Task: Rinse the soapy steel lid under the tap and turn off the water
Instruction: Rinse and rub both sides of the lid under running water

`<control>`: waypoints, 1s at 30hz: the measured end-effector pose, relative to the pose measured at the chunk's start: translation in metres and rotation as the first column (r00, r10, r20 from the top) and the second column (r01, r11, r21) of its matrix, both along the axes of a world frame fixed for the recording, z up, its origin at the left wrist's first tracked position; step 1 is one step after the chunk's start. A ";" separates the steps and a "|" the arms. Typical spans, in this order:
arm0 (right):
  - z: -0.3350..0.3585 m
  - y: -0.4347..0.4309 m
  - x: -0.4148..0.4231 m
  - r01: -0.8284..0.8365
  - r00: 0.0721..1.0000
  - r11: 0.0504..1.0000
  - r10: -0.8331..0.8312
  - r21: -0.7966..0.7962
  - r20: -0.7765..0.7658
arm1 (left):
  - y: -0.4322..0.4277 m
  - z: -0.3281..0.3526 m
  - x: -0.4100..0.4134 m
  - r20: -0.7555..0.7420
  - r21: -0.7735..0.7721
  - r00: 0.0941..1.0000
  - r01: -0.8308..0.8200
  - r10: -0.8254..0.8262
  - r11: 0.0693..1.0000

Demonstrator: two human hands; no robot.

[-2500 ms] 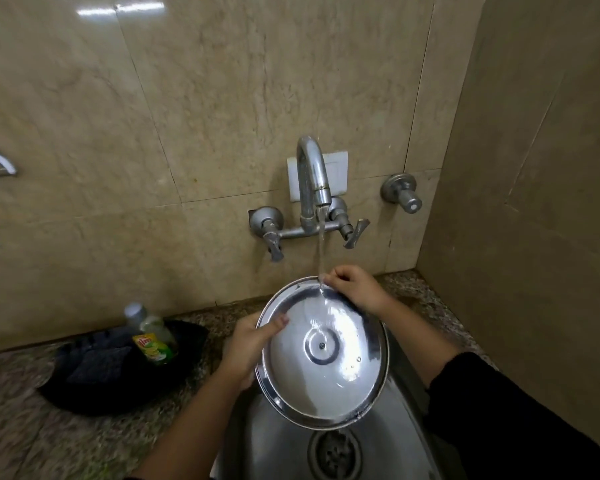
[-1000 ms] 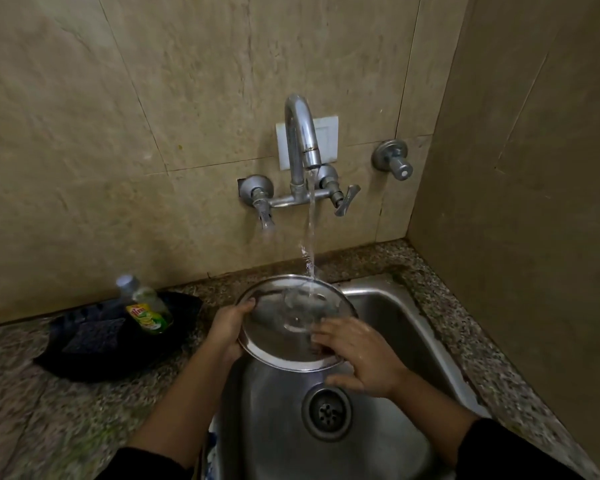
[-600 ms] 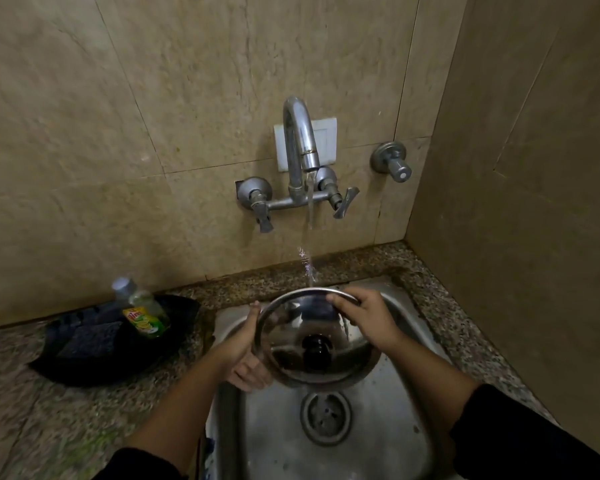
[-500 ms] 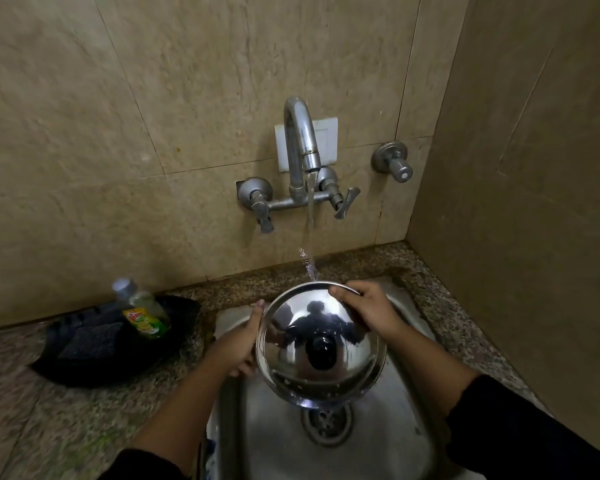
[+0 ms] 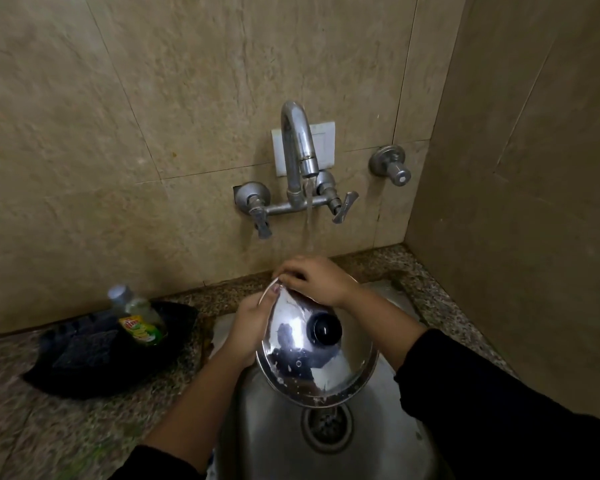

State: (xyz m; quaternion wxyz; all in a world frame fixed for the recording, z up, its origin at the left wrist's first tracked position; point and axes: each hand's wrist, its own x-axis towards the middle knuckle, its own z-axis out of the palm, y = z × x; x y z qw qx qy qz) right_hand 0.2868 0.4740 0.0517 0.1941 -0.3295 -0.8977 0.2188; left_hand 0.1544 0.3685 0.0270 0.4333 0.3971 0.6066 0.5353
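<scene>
We hold the round polished steel lid (image 5: 317, 355) over the stainless steel sink basin (image 5: 271, 427), tipped so that its far edge rises toward the wall and its domed top with the single black knob (image 5: 327, 328) faces us; we judge the tilt is meant to let water sheet down the metal and drip off the low edge above the round drain strainer (image 5: 327, 427). Our left hand (image 5: 248, 332) is closed on the lid's left rim, thumb on top and fingers hidden beneath, carrying the weight. Our right hand (image 5: 314, 280) lies curled over the upper rim, fingertips pressed to the edge just beneath the falling water stream (image 5: 308, 216), so it takes the flow first and, we think, rubs suds off the rim. White flecks show along the lower edge, so the rinse looks unfinished to us, and the water is running, so shutting it off remains to be done. The curved chrome wall tap (image 5: 297, 150) has one spout and two lever handles, the left lever handle (image 5: 261, 221) and the right lever handle (image 5: 343, 206); a separate round chrome wall valve (image 5: 392, 166) sits to the right. We cannot tell which handle feeds the stream. On the speckled granite counter (image 5: 66, 434) to our left lies one black shallow dish (image 5: 111, 368) holding one clear bottle of green dish liquid (image 5: 137, 318) and one dark scrub pad (image 5: 84, 348), kept near the basin yet clear of the splash. We count one lid, two hands, one sink.
</scene>
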 end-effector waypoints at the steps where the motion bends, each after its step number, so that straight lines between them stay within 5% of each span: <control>1: 0.001 0.002 -0.001 -0.062 0.998 0.997 0.061 0.041 0.016 | 0.001 0.000 0.000 -0.006 0.012 1.000 0.001 -0.001 1.000; 6: -0.013 0.019 0.027 0.315 0.935 0.933 -0.336 -0.175 -0.112 | 0.001 -0.001 -0.018 0.030 0.038 0.995 -0.098 0.097 0.994; 12: -0.009 0.004 0.000 -0.050 0.998 0.958 0.058 0.283 -0.020 | 0.010 0.017 -0.007 -0.094 0.080 0.995 0.038 -0.031 0.996; 17: -0.027 0.020 0.030 0.381 0.914 0.920 -0.360 0.092 -0.186 | 0.004 0.012 -0.018 -0.003 0.073 0.998 -0.064 0.064 0.995; 23: 0.003 0.004 0.006 -0.025 1.000 0.948 0.027 0.319 0.000 | 0.008 0.020 -0.007 -0.070 0.099 0.994 0.085 -0.078 0.991; 26: -0.011 0.011 0.026 0.210 0.968 0.968 -0.187 0.134 -0.164 | 0.004 0.013 -0.009 -0.036 0.104 0.999 -0.036 0.040 0.994; 30: -0.026 0.015 0.038 0.467 0.813 0.862 -0.506 -0.196 -0.288 | 0.004 0.009 -0.014 0.049 0.111 0.990 -0.135 0.130 0.985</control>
